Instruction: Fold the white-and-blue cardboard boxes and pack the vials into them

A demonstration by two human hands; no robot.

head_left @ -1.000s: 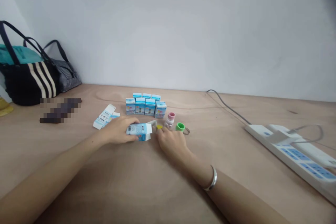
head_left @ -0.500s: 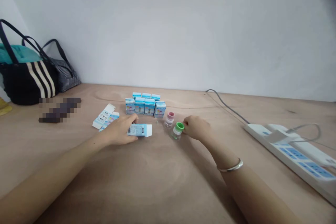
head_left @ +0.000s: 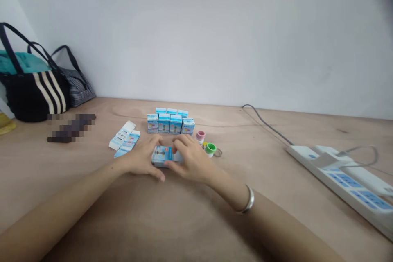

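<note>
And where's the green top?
In the head view, the green top is just right of centre, beyond the back of the right hand, between the pink top and the thin ring.

I see a blue-and-white box (head_left: 162,154) at centre, a green rim (head_left: 211,147) right of it, a white-striped black bag (head_left: 26,98) far left.

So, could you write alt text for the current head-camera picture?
A person's left hand and right hand flank a blue box at a wooden table; similar boxes stand behind, a pink-rimmed bottle and green-rimmed bottle to the right.
</note>
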